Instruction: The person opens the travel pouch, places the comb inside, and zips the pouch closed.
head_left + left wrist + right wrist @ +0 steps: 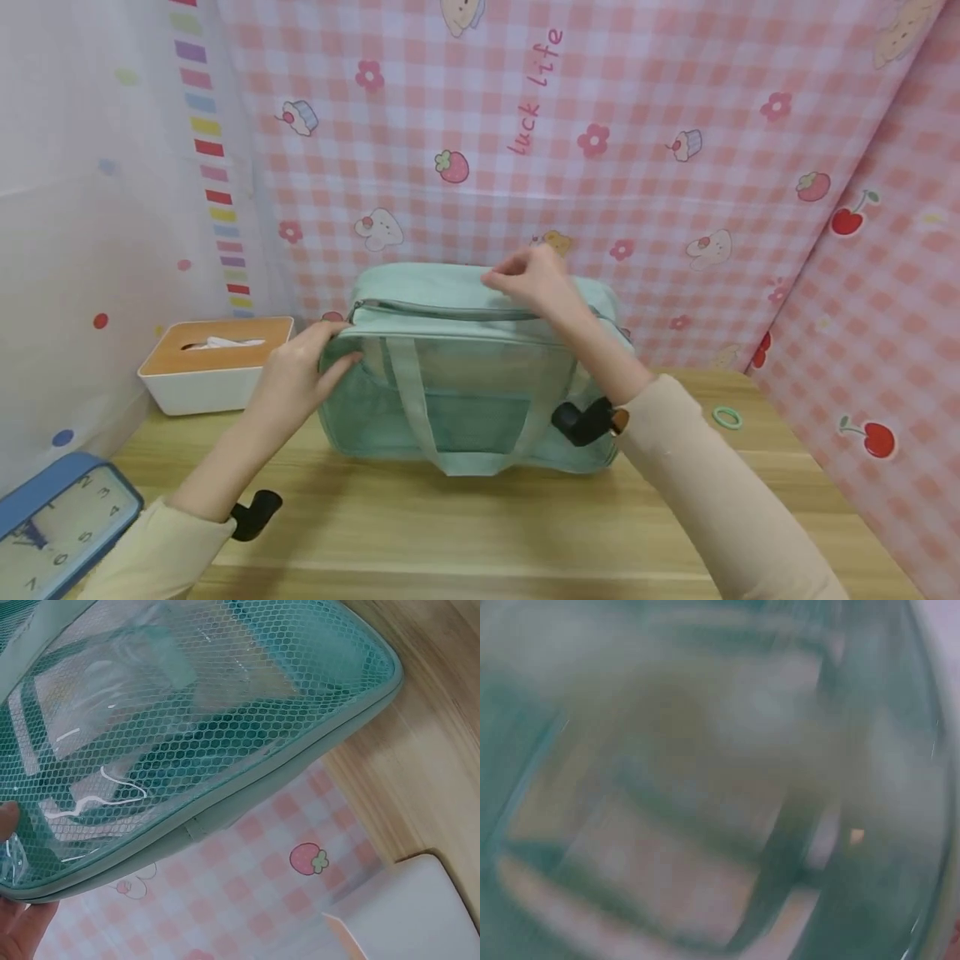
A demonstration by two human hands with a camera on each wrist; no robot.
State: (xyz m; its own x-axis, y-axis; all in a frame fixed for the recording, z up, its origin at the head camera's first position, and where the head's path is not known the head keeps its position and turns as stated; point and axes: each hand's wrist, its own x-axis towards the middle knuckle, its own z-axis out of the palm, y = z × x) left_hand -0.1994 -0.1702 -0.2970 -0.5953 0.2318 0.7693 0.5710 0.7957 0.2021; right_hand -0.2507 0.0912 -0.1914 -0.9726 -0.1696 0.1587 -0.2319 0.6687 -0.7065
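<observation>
So, a green bag stands up on the wooden table, in front of a pink checked cloth, and both hands are at its top. In the head view the left hand holds the top corner on its own side. The left wrist view shows more: the thumb is on the front net and the fingers are behind the edge, so the corner sits between them. The right hand is at the top flap, thumb and fingertips close together, but I cannot tell if they pinch anything. Only the head view shows the blue clock and the little green ring. The white tissue box is in the head and left wrist views. The right wrist view is a big green blur
</observation>
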